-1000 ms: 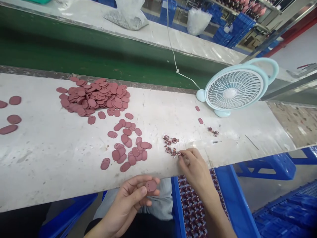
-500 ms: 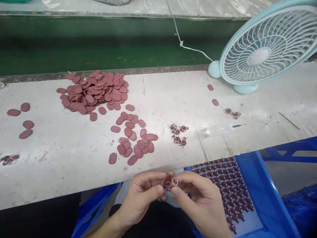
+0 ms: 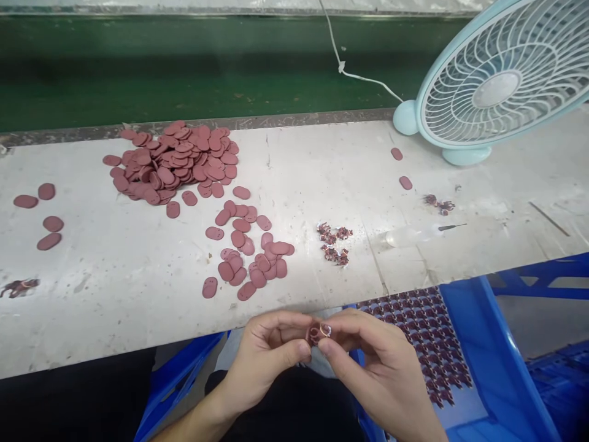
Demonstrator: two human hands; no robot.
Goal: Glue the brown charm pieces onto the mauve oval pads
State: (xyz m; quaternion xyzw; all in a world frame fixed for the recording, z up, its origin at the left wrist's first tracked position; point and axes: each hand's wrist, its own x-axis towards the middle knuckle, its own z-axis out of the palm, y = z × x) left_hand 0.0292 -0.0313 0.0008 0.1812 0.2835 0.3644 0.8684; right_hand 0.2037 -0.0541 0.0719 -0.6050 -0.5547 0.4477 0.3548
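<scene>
My left hand (image 3: 269, 353) is closed, pinching a reddish-brown oval disc (image 3: 310, 336) between thumb and fingers. Against that disc my right hand (image 3: 375, 362) presses a small dark brown figurine with white and orange marks (image 3: 325, 330); thumb and forefinger grip it. The fingers partly cover both pieces, so how they join is hard to make out. Both hands are in front of the table's near edge, above my lap. Loose oval discs (image 3: 257, 278) are scattered on the table beyond my left hand, and a cluster of similar figurines (image 3: 335, 255) lies beyond my right.
A large pile of oval discs (image 3: 184, 162) lies at the back left of the white table (image 3: 304, 184). At the right stand a pale blue fan (image 3: 497, 89) and a clear bottle with a dark needle tip (image 3: 414, 235). Below, a blue crate (image 3: 501, 362) contains rows of figurines.
The figurine and disc have come closer together, with the disc turned flatter behind the figurine. The camera view has tilted slightly downward; the things on the table lie as before.
</scene>
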